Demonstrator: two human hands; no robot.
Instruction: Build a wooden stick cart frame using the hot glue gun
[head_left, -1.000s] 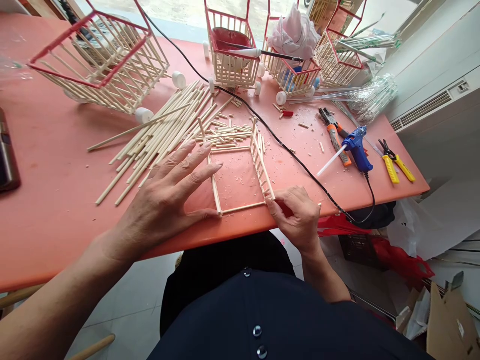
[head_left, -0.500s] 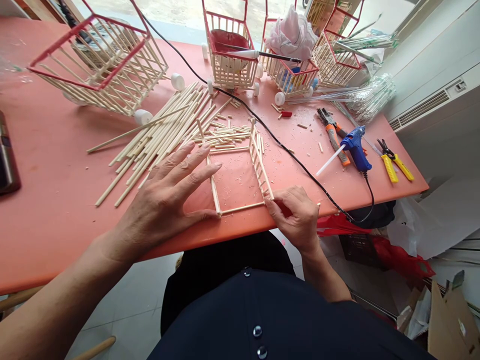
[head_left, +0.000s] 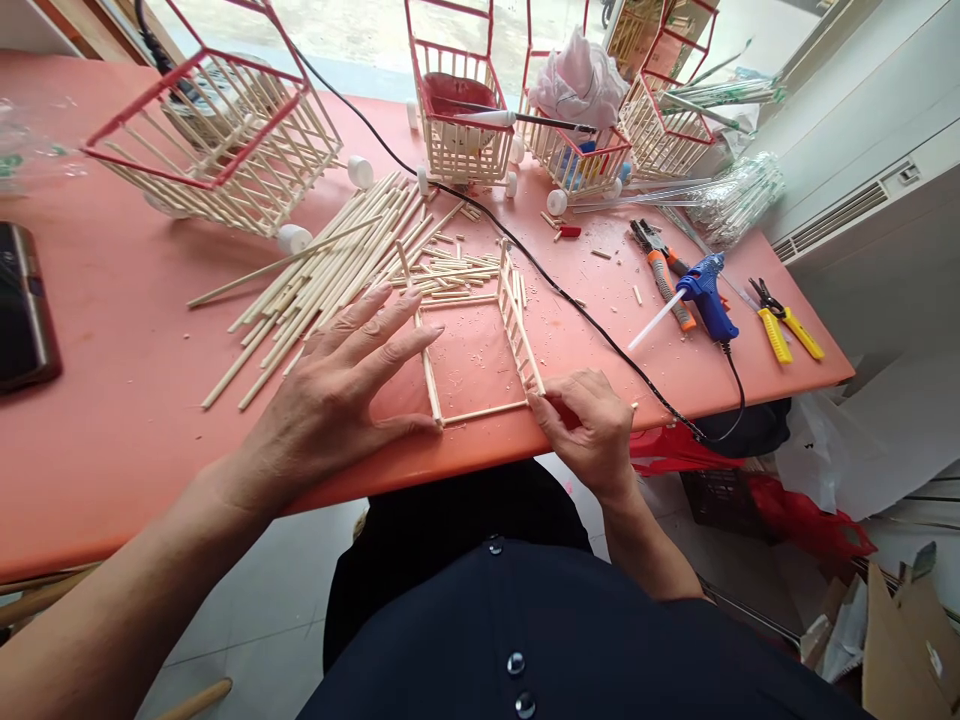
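A small frame of thin wooden sticks point(head_left: 484, 411) stands on the table near its front edge, its right side a ladder-like panel. My left hand point(head_left: 337, 385) lies along the frame's left side with fingers spread; its thumb touches the near left corner and its fingertips rest by the left stick. At the near right corner, my right hand point(head_left: 589, 425) pinches the frame between thumb and fingers. Short cut sticks point(head_left: 465, 270) lie just behind the frame. Left of them, a pile of long wooden sticks point(head_left: 322, 285) spreads across the table.
Stick-built carts with red rims, a large one point(head_left: 217, 150) and a smaller one point(head_left: 465, 140), stand along the back. On the right lie a blue glue gun point(head_left: 709, 295), orange-handled pliers point(head_left: 664, 275) and yellow-handled cutters point(head_left: 787, 325). A black cable point(head_left: 540, 270) crosses the table. A phone point(head_left: 22, 310) lies far left.
The view has shifted slightly, bringing more of the phone into sight. Both hands keep their places on the stick frame.
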